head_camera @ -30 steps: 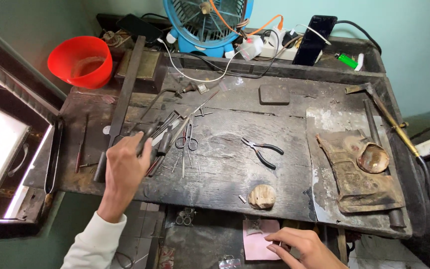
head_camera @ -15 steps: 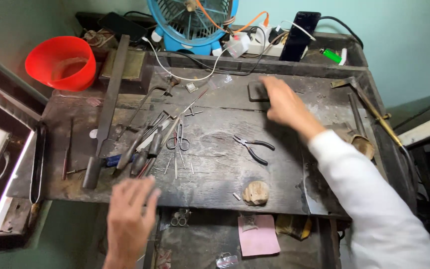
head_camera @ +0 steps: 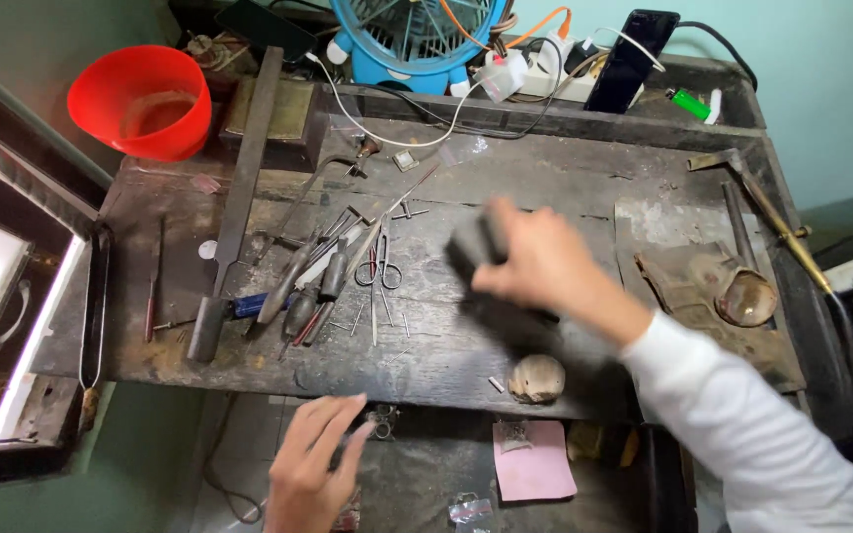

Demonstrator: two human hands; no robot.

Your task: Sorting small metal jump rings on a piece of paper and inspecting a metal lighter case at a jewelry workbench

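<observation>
right hand clamped on dark flat block above bench, left hand fingers apart, empty, below bench edge

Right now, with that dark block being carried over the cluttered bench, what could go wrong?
1. The right hand holds the dark rectangular block above the bench by its end; it looks blurred with motion, so it might slip onto the small silver scissors just beside it.
2. Loose thin metal pins lie near the worn wooden bench's front edge; a sweep could knock them off.
3. The left hand sits below that edge, under anything that falls.
</observation>
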